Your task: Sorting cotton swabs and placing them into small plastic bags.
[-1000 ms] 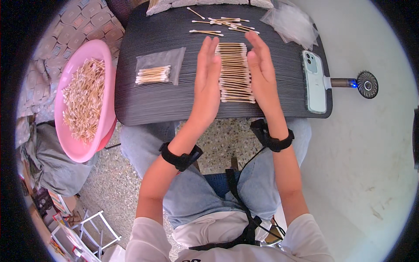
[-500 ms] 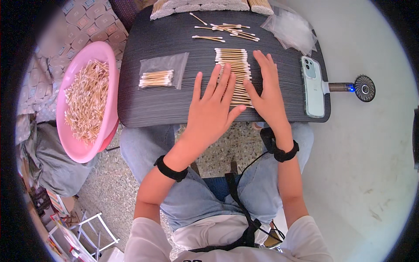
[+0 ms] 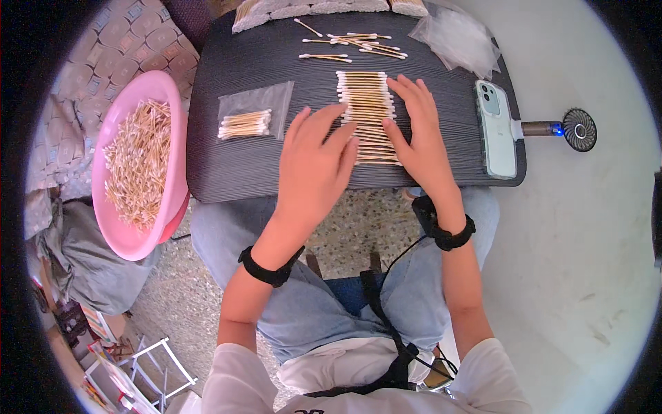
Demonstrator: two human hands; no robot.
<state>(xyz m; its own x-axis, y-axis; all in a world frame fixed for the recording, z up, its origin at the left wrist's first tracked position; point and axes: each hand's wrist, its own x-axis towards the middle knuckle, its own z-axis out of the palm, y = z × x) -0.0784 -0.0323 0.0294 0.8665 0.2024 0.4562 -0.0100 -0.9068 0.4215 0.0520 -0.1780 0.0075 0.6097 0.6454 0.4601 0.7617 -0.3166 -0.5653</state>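
Half a second ago the left hand point(image 3: 309, 165) lay spread across the ladder-like row of white-tipped wooden cotton swabs point(image 3: 367, 103); now we see it drawn to the row's left side, fingers bent, their tips at the swab ends. The two hands thus flank the row, leaving its middle uncovered. We cannot tell whether the left fingertips pinch any swab; the right hand point(image 3: 424, 145) is unclenched, fingers apart along the right ends. The row lies on the black, wood-grained tabletop point(image 3: 234, 169), between a clear plastic bag of swabs point(image 3: 279, 103) and a pale-green phone in a clear case point(image 3: 502, 148). Loose swabs point(image 3: 383, 50) scatter beyond it. A pink plastic basin point(image 3: 176, 124) heaped with swabs stands left of the table, above a speckled floor point(image 3: 352, 228).
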